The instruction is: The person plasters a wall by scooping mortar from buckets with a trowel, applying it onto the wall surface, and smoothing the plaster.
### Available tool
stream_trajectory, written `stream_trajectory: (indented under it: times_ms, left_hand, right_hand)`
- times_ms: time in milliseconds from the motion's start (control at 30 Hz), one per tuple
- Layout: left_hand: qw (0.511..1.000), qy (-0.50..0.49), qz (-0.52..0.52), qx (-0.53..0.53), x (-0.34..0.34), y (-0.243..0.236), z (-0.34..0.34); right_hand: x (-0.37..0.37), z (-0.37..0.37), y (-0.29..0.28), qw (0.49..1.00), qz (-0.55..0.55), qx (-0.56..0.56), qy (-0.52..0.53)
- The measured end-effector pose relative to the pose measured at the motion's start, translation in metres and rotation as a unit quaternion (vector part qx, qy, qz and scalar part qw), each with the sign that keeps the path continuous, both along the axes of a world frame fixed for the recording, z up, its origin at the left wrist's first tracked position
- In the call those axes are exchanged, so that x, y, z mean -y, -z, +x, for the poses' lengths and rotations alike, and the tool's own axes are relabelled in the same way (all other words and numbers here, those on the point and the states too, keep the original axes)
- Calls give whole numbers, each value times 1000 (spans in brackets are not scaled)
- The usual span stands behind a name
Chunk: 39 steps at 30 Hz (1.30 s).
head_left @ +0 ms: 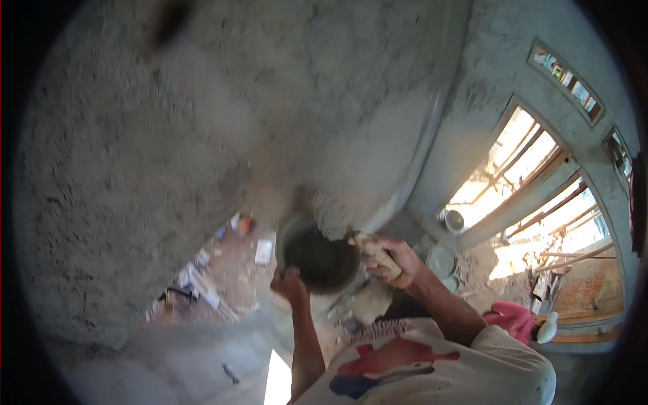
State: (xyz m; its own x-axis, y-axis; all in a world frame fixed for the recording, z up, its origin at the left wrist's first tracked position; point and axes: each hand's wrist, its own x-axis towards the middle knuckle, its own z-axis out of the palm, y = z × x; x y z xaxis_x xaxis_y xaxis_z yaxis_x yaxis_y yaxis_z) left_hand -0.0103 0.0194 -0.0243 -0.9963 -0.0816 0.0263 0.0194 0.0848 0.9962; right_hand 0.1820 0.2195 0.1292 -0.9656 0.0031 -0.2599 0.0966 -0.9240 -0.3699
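Note:
My left hand is closed on the rim of a round, dark tub, held up in front of my body with its mouth toward me. The inside is dark, and what it contains is hard to make out. My right hand grips the pale, mortar-crusted handle of a trowel. Wet grey mortar covers the trowel's blade, which is over the tub's far right rim. Beyond both hands rises a rough grey plastered wall, partly blurred by smudges on the view.
At the right are window openings with wooden bars. A metal bucket stands below them, near a pale round container. Wood scraps and debris litter the floor at lower left. A person in pink is behind my right shoulder.

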Motion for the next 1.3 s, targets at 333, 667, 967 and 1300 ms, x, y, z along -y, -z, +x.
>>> stream_trajectory:
  times_ms: [333,667,967,1300]
  left_hand:
    - [986,-156,-38,35,8,37,4]
    - [952,-157,-158,-208,39,43,64]
    - [944,-153,-259,-136,-59,-13,94]
    - [980,51,-189,29,-233,-5,89]
  right_hand:
    - [-260,9,-280,675,414,-225,568]
    - [-530,81,-512,-135,317,20,939]
    - [-653,-89,-521,51,794,153,585]
    - [-302,58,113,473,880,15,-34]
